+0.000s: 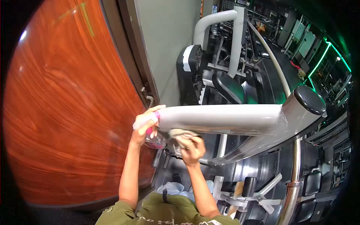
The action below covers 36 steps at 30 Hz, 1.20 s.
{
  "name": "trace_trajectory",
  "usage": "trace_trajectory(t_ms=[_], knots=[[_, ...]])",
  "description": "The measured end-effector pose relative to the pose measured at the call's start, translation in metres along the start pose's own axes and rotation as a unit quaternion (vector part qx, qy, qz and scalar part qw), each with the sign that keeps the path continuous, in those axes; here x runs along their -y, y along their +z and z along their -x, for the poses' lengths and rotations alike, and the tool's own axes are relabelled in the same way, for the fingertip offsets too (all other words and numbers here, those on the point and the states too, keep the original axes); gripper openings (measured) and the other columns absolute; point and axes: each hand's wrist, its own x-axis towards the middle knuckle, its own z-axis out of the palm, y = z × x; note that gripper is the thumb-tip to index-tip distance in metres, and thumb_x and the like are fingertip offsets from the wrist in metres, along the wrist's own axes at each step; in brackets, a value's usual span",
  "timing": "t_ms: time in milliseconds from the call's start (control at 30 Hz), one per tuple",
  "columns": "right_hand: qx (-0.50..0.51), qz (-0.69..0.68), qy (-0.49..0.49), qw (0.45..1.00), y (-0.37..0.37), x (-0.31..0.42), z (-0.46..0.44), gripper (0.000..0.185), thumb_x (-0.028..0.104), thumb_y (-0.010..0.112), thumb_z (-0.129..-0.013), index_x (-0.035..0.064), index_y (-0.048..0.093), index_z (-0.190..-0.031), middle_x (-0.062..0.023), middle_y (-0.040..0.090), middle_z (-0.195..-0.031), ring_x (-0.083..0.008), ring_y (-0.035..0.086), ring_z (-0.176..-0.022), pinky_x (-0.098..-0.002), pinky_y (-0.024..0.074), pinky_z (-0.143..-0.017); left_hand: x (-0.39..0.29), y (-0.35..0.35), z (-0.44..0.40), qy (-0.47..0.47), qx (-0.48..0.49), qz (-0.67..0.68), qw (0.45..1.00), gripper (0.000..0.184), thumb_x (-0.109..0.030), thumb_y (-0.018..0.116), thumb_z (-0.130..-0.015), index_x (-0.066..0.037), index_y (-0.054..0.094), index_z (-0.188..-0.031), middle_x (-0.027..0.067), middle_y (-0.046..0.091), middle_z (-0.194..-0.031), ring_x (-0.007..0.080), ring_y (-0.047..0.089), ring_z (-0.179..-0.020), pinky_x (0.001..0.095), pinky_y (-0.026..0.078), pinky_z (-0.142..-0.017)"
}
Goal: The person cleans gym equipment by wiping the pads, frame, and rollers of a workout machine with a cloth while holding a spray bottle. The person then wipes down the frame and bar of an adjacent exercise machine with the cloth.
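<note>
A spray bottle (155,141) with a pink and white head and a clear body is in my left hand (145,125), at the left end of a thick grey metal tube (221,117). My left fingers are wrapped round its head. Just right of it, below the tube, my right hand (193,148) is closed on a light cloth (182,134), which is blurred. The tube runs right to a post with a round black cap (309,100).
A glossy wooden panel (71,105) fills the left, with a door handle (150,99) at its edge. Behind the tube stands a machine with a black padded seat (228,87). A vertical metal pole (291,191) and black pad (249,186) are lower right.
</note>
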Motion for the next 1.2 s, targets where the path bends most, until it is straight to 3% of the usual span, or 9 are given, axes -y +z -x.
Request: trace_trajectory(t_ms=[200,400,533,567,767,867,933,1067,1200], knots=[[-0.202,-0.025,0.114,0.972,0.014,-0.005,0.014,0.044,-0.008,0.071,-0.07,0.009,0.051,-0.105,-0.0111,0.043,-0.111,-0.0244,0.05,-0.104,-0.0379,0.0448,-0.089,0.014,-0.001,0.002,0.012,-0.035,0.015,0.999,0.029,-0.018,0.059,-0.086,0.01,0.062,-0.08,0.0302,0.054,-0.133,0.0096,0.053,-0.043,0.0224,0.047,-0.044],[-0.096,-0.144,0.341,0.924,0.079,-0.013,0.067,0.033,-0.003,0.069,-0.074,0.0045,0.051,-0.1,-0.0091,0.052,-0.105,-0.0211,0.051,-0.104,-0.0336,0.0412,-0.095,0.018,-0.002,0.002,0.005,-0.037,0.04,0.999,0.036,-0.023,0.061,-0.084,0.013,0.064,-0.087,0.0294,0.061,-0.121,0.0091,0.051,-0.041,0.0223,0.047,-0.043],[-0.153,-0.077,0.251,0.953,0.037,0.002,0.027,0.03,-0.003,0.066,-0.076,0.0046,0.049,-0.099,-0.0086,0.05,-0.104,-0.0213,0.052,-0.102,-0.034,0.0419,-0.095,0.019,-0.008,-0.003,0.022,-0.006,0.044,0.999,0.041,-0.025,0.062,-0.083,0.014,0.064,-0.095,0.0251,0.069,-0.102,0.0083,0.051,-0.04,0.0219,0.047,-0.043],[-0.213,-0.153,0.271,0.926,0.03,0.001,0.023,0.029,-0.002,0.068,-0.078,0.0047,0.05,-0.099,-0.0083,0.049,-0.105,-0.0207,0.052,-0.1,-0.0336,0.043,-0.094,0.02,-0.008,-0.004,0.023,-0.004,0.046,0.999,0.041,-0.025,0.062,-0.083,0.014,0.064,-0.095,0.0251,0.069,-0.102,0.0083,0.051,-0.04,0.0219,0.047,-0.043],[-0.282,0.025,0.131,0.95,-0.005,0.011,-0.02,0.033,0.007,0.077,-0.076,0.0044,0.056,-0.102,-0.0098,0.046,-0.11,-0.0231,0.051,-0.1,-0.0354,0.0439,-0.086,0.021,-0.004,-0.001,0.019,-0.024,0.069,0.997,0.041,-0.025,0.062,-0.083,0.015,0.065,-0.092,0.0265,0.066,-0.11,0.0088,0.052,-0.04,0.0218,0.047,-0.043],[-0.193,0.077,0.096,0.973,0.012,0.004,0.002,0.031,0.008,0.08,-0.071,0.0087,0.062,-0.096,-0.01,0.046,-0.108,-0.0272,0.052,-0.1,-0.0372,0.0451,-0.086,0.022,-0.003,-0.001,0.039,-0.025,0.066,0.997,0.046,-0.025,0.062,-0.084,0.016,0.063,-0.104,0.0216,0.067,-0.105,0.0085,0.052,-0.04,0.0215,0.047,-0.043],[-0.087,0.087,0.041,0.992,0.02,0.005,0.007,0.027,0.005,0.081,-0.065,0.0108,0.071,-0.09,-0.0083,0.056,-0.101,-0.0272,0.058,-0.097,-0.0388,0.0489,-0.083,0.025,-0.004,-0.002,0.034,-0.016,0.031,0.999,0.065,-0.026,0.059,-0.084,0.017,0.048,-0.131,0.0056,0.061,-0.077,0.0076,0.047,-0.037,0.0207,0.045,-0.04],[0.014,0.035,0.068,0.997,0.003,0.014,-0.002,0.03,0.003,0.08,-0.061,0.0128,0.077,-0.088,-0.0063,0.063,-0.095,-0.0262,0.063,-0.092,-0.0384,0.0517,-0.08,0.02,-0.004,-0.002,0.021,0.001,0.047,0.999,0.065,-0.027,0.061,-0.082,0.019,0.05,-0.127,0.01,0.064,-0.087,0.0078,0.048,-0.038,0.0202,0.045,-0.039],[-0.143,0.185,0.016,0.972,-0.047,0.026,-0.045,0.029,0.004,0.078,-0.064,0.0074,0.071,-0.091,-0.0093,0.061,-0.097,-0.0296,0.059,-0.095,-0.0451,0.0473,-0.088,0.027,-0.01,-0.002,0.023,-0.013,0.063,0.998,0.052,-0.026,0.063,-0.079,0.019,0.061,-0.105,0.0243,0.062,-0.118,0.0092,0.051,-0.039,0.021,0.046,-0.038]])
